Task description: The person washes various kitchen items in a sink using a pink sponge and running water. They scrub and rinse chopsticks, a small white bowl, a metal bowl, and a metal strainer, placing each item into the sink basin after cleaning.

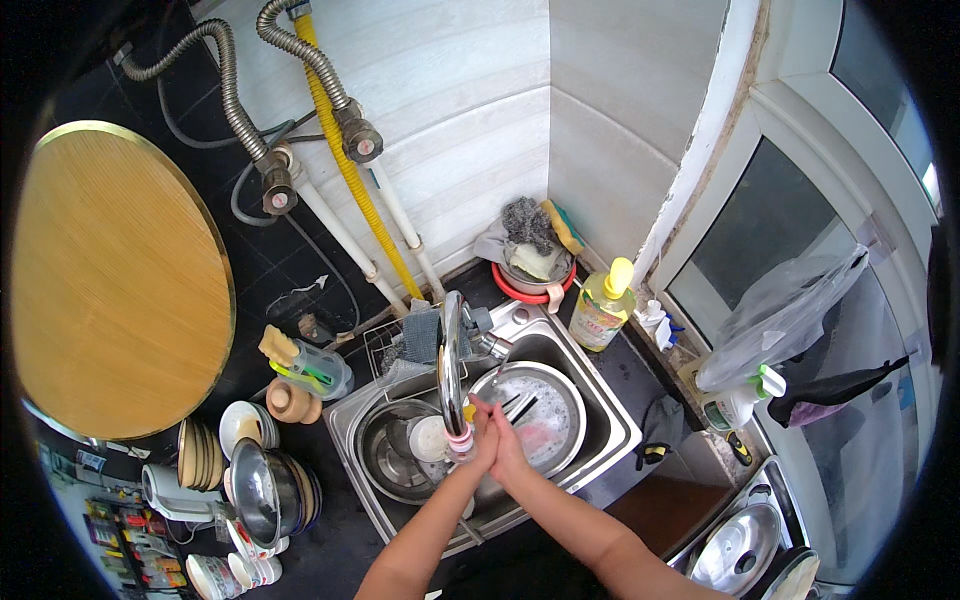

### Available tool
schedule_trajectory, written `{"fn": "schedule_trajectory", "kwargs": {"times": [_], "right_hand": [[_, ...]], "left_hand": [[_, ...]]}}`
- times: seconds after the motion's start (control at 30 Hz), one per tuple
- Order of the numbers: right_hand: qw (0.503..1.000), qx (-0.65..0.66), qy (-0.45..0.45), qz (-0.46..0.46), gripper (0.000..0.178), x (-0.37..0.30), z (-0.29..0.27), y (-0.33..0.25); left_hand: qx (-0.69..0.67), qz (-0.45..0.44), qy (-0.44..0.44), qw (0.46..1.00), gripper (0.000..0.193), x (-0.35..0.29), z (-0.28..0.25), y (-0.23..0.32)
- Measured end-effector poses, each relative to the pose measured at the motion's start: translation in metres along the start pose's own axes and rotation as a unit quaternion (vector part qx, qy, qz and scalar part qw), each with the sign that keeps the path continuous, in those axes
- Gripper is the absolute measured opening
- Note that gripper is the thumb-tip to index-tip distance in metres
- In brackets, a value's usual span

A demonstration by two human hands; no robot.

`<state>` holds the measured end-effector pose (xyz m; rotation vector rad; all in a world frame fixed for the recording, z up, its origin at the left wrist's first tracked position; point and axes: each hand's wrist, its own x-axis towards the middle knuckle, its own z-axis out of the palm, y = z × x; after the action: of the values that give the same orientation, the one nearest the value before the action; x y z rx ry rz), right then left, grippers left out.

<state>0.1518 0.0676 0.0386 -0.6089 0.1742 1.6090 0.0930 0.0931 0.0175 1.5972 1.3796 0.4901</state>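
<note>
My left hand and my right hand meet palm to palm over the middle of the sink, right beside the tip of the chrome faucet. Their fingers look stretched out and lie against each other; I make out nothing held between them. Just past the fingertips, a steel basin of sudsy water holds some dark and pale utensils, partly covered by my hands. Left of the faucet, a white bowl sits in a second steel basin. A small yellow thing shows by my left fingers, its kind unclear.
Stacked bowls and white cups crowd the counter on the left, near a clear holder with brushes. Behind the sink's right corner stand a red basin with scrubbers and a yellow soap bottle. A pot lid lies lower right.
</note>
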Motion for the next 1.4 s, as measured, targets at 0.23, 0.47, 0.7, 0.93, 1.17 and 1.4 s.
{"fn": "schedule_trajectory", "kwargs": {"times": [0.23, 0.47, 0.7, 0.93, 1.17, 1.4], "right_hand": [[0.972, 0.083, 0.185, -0.117, 0.037, 0.017, -0.019, -0.019], [0.972, 0.122, 0.159, -0.121, 0.035, 0.011, 0.000, -0.038], [0.981, 0.131, 0.113, -0.085, 0.033, 0.012, 0.000, -0.043], [0.980, 0.106, 0.142, -0.095, 0.030, 0.011, 0.002, -0.030], [0.999, -0.004, 0.028, -0.047, 0.024, 0.004, 0.000, -0.030], [0.994, 0.106, 0.011, -0.005, 0.030, 0.015, -0.007, -0.014]], "left_hand": [[0.086, 0.093, -0.026, 0.992, 0.050, -0.011, -0.014, -0.043], [-0.471, -0.219, 0.074, 0.851, 0.019, -0.027, -0.047, -0.013], [-0.390, -0.162, 0.064, 0.904, 0.024, -0.009, -0.025, -0.047], [-0.459, -0.262, 0.209, 0.823, 0.028, -0.006, -0.014, 0.001], [-0.445, -0.186, 0.145, 0.864, 0.021, 0.004, -0.023, -0.062], [-0.196, -0.106, 0.170, 0.960, 0.016, -0.001, -0.039, -0.037]]}}
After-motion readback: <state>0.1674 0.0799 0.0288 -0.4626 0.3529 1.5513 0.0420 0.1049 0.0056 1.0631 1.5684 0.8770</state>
